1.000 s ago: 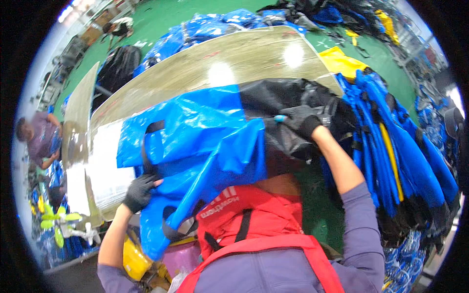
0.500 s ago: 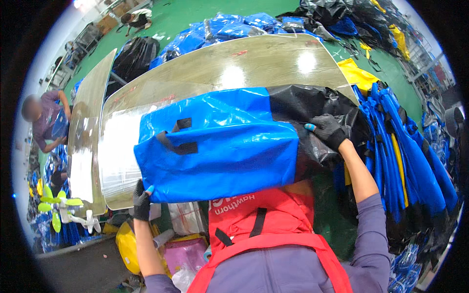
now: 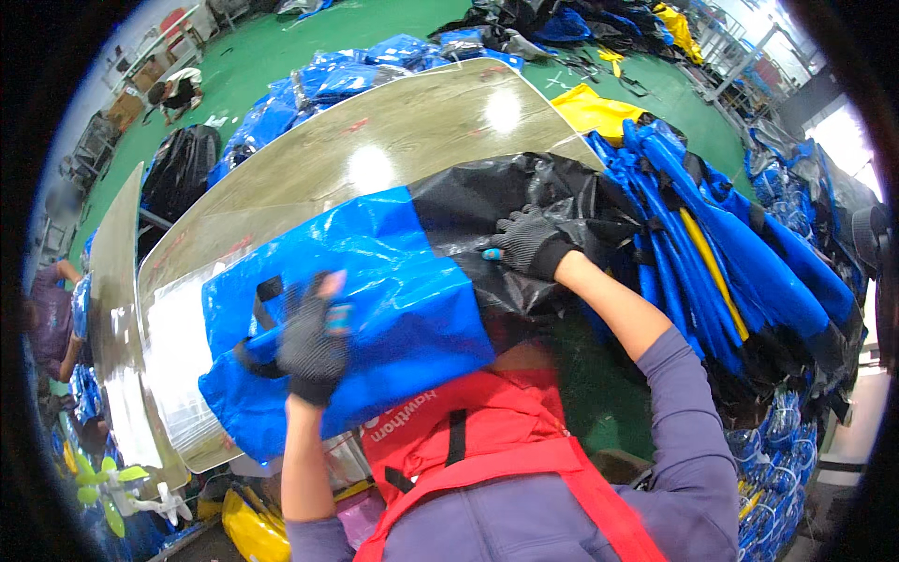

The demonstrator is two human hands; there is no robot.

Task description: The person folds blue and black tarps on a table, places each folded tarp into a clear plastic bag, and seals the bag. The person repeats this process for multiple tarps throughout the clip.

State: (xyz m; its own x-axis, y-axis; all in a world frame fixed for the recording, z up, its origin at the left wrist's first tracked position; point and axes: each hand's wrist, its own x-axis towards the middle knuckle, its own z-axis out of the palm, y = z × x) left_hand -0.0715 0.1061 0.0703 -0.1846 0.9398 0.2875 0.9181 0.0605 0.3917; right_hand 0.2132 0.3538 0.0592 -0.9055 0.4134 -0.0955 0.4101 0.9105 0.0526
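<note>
A large blue and black bag of shiny coated fabric (image 3: 403,281) lies across the table in front of me, its blue part to the left and its black part to the right. My left hand (image 3: 314,342), in a dark glove, is over the blue part beside the black strap (image 3: 257,361); it is blurred, but thumb and finger look apart and nothing shows between them. On the black part rests my right hand (image 3: 534,244), also gloved, palm down with fingers spread. The bag's near edge hangs over my red apron (image 3: 431,421).
The wood-patterned table (image 3: 281,159) has a clear sheet on its left. Blue bags (image 3: 721,253) hang in a stack on the right; wrapped blue packages (image 3: 346,75) lie beyond the table. A small green-bladed fan (image 3: 108,487) is at lower left. Another person (image 3: 51,318) works at far left.
My left hand has let go of the bag's near left corner and moved in over the blue part. My right hand still lies on the black part. The view has turned to the right.
</note>
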